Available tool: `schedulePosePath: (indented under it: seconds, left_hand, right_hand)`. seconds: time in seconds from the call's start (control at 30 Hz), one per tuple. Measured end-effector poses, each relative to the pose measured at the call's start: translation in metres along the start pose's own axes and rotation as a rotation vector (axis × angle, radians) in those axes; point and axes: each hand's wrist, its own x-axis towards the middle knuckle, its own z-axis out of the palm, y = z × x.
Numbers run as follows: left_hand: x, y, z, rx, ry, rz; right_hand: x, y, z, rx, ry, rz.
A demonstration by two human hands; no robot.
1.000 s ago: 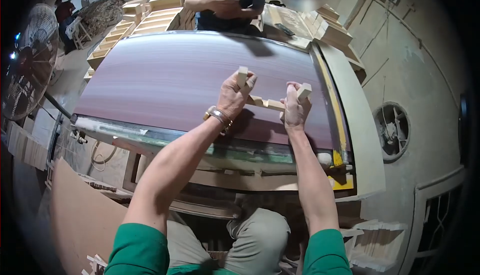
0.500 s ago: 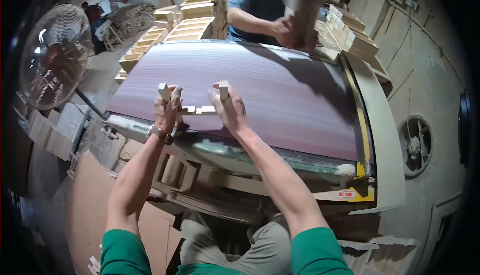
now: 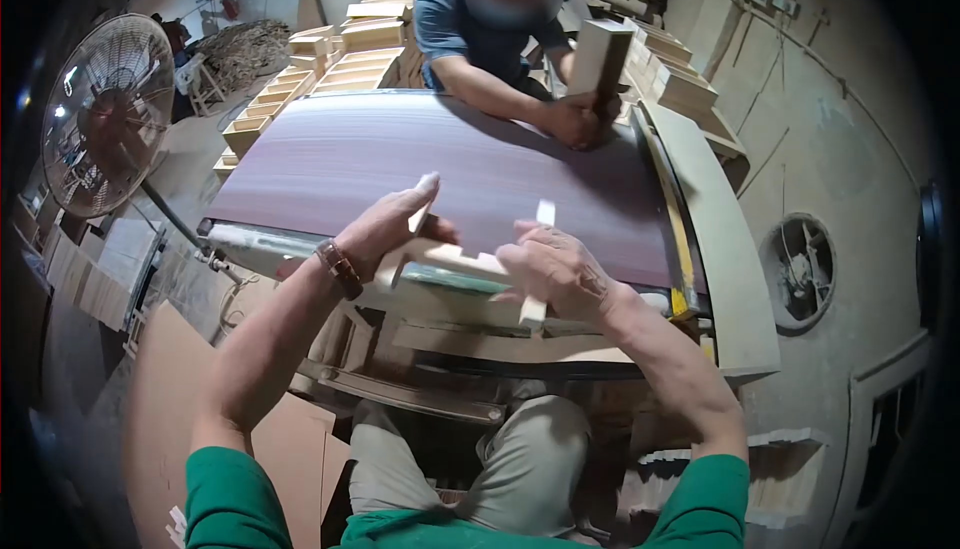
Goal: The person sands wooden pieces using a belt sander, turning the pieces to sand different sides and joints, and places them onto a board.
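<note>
A small pale wooden frame (image 3: 468, 261) with a notched crossbar and a leg at each end is between my hands, tilted, above the near edge of a purple sanding belt (image 3: 330, 154). My left hand (image 3: 388, 227) grips its left end, thumb pointing up and fingers partly hidden behind the wood. My right hand (image 3: 560, 267) is closed around the right leg, whose ends stick out above and below the fist. Across the belt, a co-worker's hands (image 3: 580, 119) hold a wooden box (image 3: 600, 54) at the belt's surface.
A standing fan (image 3: 105, 114) is at the left. Stacked wooden drawers (image 3: 365, 54) stand behind the belt, with more stacks at back right. A yellow-edged board (image 3: 705, 209) flanks the belt's right side. Brown panels (image 3: 180, 399) lean at lower left.
My hands have brought the wooden frame nearer my body and turned it, the right hand moving right and down. The co-worker's box has come down to the belt.
</note>
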Motion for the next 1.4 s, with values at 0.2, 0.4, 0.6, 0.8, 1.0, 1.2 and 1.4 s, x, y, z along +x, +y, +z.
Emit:
schedulePosePath:
  seconds: [0.2, 0.4, 0.6, 0.8, 1.0, 1.2, 1.4]
  left_hand:
    - [0.038, -0.026, 0.003, 0.181, -0.066, 0.327]
    - [0.106, -0.024, 0.047, 0.609, -0.010, 0.380]
    - [0.161, -0.042, 0.070, 0.209, 0.171, 0.388]
    - [0.190, -0.046, 0.035, 0.208, 0.269, 0.476]
    - [0.165, -0.036, -0.044, 0.127, 0.452, 0.502]
    - [0.075, -0.032, -0.131, 0.123, 0.669, 0.544]
    - [-0.041, -0.009, -0.125, 0.224, 0.536, 0.563]
  right_hand:
    - [-0.021, 0.030, 0.014, 0.378, 0.691, 0.680]
    - [-0.025, 0.082, 0.021, 0.592, 0.874, 0.860]
    - [-0.041, 0.127, 0.037, 0.569, 0.861, 0.909]
    - [-0.016, 0.140, 0.059, 0.553, 0.857, 0.944]
    - [0.052, 0.140, 0.118, 0.583, 0.833, 0.846]
    - [0.124, 0.079, 0.168, 0.626, 0.439, 0.869]
    - [0.098, -0.006, 0.101, 1.285, 0.068, 0.662]
